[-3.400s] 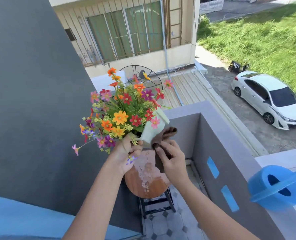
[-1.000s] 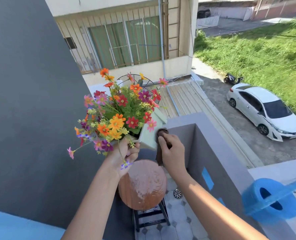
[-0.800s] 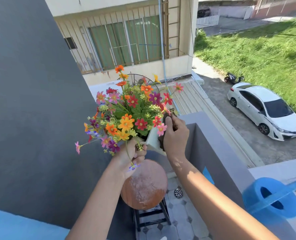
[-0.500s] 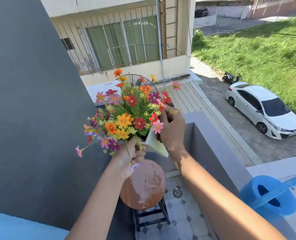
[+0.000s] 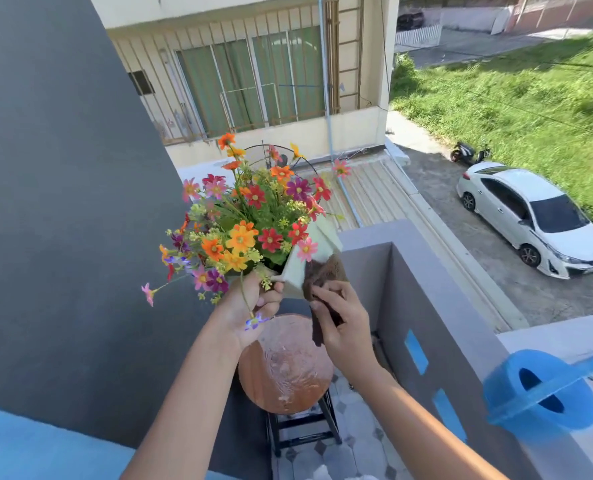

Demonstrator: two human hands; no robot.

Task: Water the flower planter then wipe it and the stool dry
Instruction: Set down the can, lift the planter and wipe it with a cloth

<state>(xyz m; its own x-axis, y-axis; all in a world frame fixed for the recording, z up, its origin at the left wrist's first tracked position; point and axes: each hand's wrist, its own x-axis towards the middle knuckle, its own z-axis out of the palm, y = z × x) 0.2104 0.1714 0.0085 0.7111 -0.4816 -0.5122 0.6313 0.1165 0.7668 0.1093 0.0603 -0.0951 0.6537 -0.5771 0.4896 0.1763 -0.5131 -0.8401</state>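
Your two forearms enter from 6 o'clock — both bare to the frame edge, no sleeve, cuff, watch or band visible. Left hand (image 5: 250, 315) and right hand (image 5: 345, 323): ungloved, no rings showing — short, unpainted nails.

My right hand (image 5: 345, 325) drops from the planter's (image 5: 309, 261) upper rim among the flowers to its lower side, and the brown cloth (image 5: 323, 275) shows again, pressed against the white wall.
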